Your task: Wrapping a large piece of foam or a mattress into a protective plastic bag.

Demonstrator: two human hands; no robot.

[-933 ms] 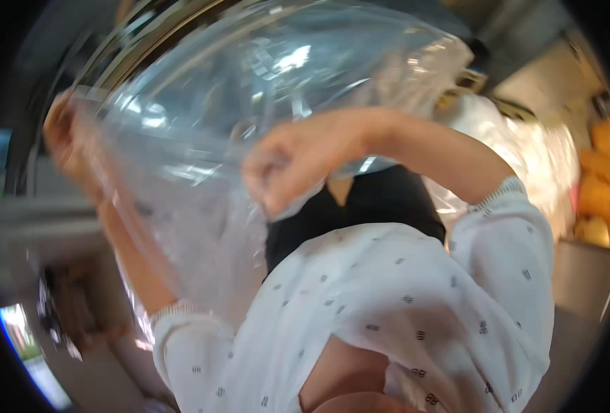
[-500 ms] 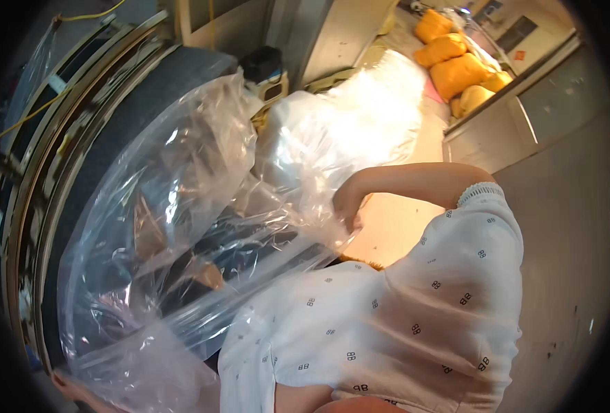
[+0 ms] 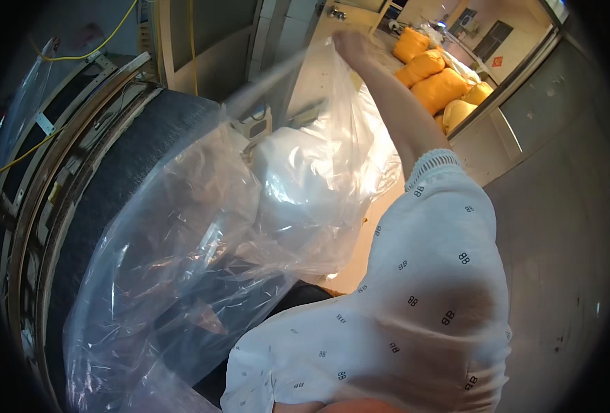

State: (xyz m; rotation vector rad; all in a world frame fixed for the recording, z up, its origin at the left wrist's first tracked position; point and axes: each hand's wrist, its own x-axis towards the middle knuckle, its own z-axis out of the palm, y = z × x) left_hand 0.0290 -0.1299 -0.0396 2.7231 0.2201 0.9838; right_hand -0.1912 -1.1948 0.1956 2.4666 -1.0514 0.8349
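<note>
My right arm reaches up and away, and my right hand (image 3: 348,48) is closed on the edge of a large sheet of clear plastic film (image 3: 174,220). From that hand the film hangs in a thin, blurred veil, then spreads in crinkled folds over the dark padded table (image 3: 129,148) and across my lap. Whether it is a single sheet or a bag cannot be told. Behind it bulges a white, shiny plastic-wrapped bundle (image 3: 294,175). My left hand is out of sight.
Along the left runs a worn metal-and-wood frame (image 3: 50,206) with a yellow cord (image 3: 91,56). Stuffed orange sacks (image 3: 439,89) are piled at the far right, beyond a framed glass partition (image 3: 549,96). A door (image 3: 332,41) with a round knob stands at the back.
My right hand has swung up and away from near my body, pulling the film's edge into a raised veil. My left hand has gone out of view at the lower left.
</note>
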